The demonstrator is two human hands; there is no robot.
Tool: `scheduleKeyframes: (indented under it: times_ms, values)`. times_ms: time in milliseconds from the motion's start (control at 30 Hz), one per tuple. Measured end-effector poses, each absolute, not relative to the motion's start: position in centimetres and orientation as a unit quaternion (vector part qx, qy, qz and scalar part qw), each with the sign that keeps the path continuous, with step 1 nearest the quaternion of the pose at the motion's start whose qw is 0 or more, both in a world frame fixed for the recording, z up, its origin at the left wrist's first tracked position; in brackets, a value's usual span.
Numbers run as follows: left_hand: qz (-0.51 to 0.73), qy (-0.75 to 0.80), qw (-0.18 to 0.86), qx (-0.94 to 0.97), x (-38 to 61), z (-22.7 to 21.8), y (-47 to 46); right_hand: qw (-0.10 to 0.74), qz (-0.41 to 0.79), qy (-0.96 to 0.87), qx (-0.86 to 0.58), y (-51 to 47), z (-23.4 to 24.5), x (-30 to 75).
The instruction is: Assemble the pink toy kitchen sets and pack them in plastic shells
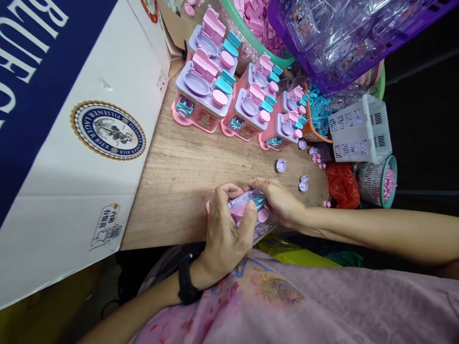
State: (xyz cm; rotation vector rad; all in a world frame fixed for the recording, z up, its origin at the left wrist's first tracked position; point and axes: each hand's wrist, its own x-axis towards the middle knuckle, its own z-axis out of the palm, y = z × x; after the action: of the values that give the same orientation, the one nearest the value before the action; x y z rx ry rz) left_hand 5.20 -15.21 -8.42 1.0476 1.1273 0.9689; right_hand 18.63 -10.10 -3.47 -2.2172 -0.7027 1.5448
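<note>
Head view, lower centre of frame: toy kitchen unit [251, 210] clamped between both hands at the near edge of the wooden table [179, 177], left hand [225, 229] wrapped over its near side, right hand [278, 200] gripping its far end. Upper centre: finished toy units [222, 91] ranked in rows; loose lilac cups [281, 165] just beyond the hands; cardboard box [71, 143] filling the left.

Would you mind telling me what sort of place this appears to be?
Probably a small toy assembly workbench. Rows of identical pink toy kitchen sets stand on the wooden table, baskets hold sorted parts such as the pink pieces, and both hands grip another toy unit.
</note>
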Motion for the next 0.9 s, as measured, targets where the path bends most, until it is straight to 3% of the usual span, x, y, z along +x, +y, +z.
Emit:
scheduleKeyframes:
  times_ms: [200,367,567,900]
  values:
    - [0.422,0.496,0.610,0.451,5.2,-8.6,-15.1,0.176,0.533,-0.241,-0.792,-9.7,-3.1,18.4]
    - [0.420,0.483,0.616,0.459,5.2,-8.8,-15.3,0.113,0.577,-0.207,-0.782,-9.2,-3.5,18.9]
    - [0.408,0.472,0.627,0.466,5.1,-8.7,-15.1,0.122,0.482,-0.315,-0.809,-9.2,-3.9,18.8]
    - [0.412,0.488,0.611,0.468,5.3,-9.1,-14.8,0.090,0.436,-0.334,-0.831,-8.7,-4.6,18.6]
